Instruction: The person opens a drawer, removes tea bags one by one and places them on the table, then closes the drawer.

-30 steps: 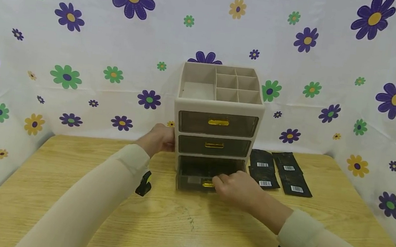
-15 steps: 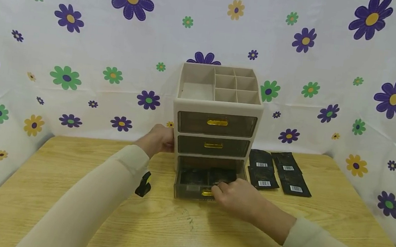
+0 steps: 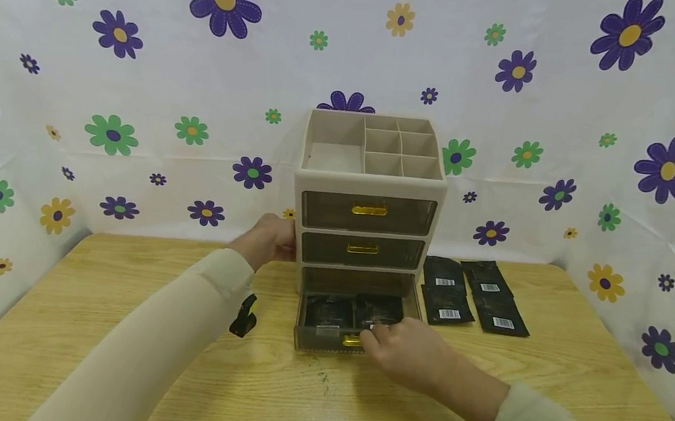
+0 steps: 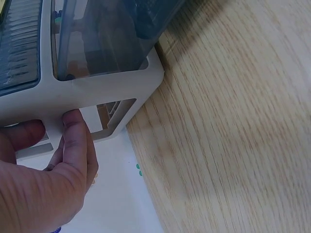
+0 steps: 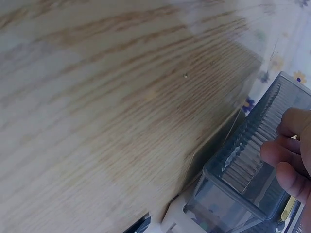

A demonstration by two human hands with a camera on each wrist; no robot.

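A beige desktop organizer [image 3: 371, 186] with three smoky drawers stands on the table. My left hand [image 3: 269, 239] holds its left side; in the left wrist view, thumb and fingers [image 4: 75, 141] pinch a strut between the side openings. The bottom drawer [image 3: 317, 340] is pulled out, and my right hand [image 3: 409, 350] grips its front by the gold handle [image 3: 351, 340], which the fingers partly cover. Two black packets [image 3: 329, 311] lie side by side inside. In the right wrist view, curled fingers [image 5: 291, 179] are at the clear drawer wall [image 5: 233, 194].
Several flat black packets [image 3: 448, 304] with barcode labels lie on the table [image 3: 114, 338] right of the organizer. The upper drawers [image 3: 367, 222] are closed, and the top has divided compartments [image 3: 402, 145]. A flower-print cloth [image 3: 159, 82] hangs behind and along both sides.
My right hand has drawn the bottom drawer farther out toward me, and the two packets inside have come into view. My left hand has kept its hold on the organizer's side.
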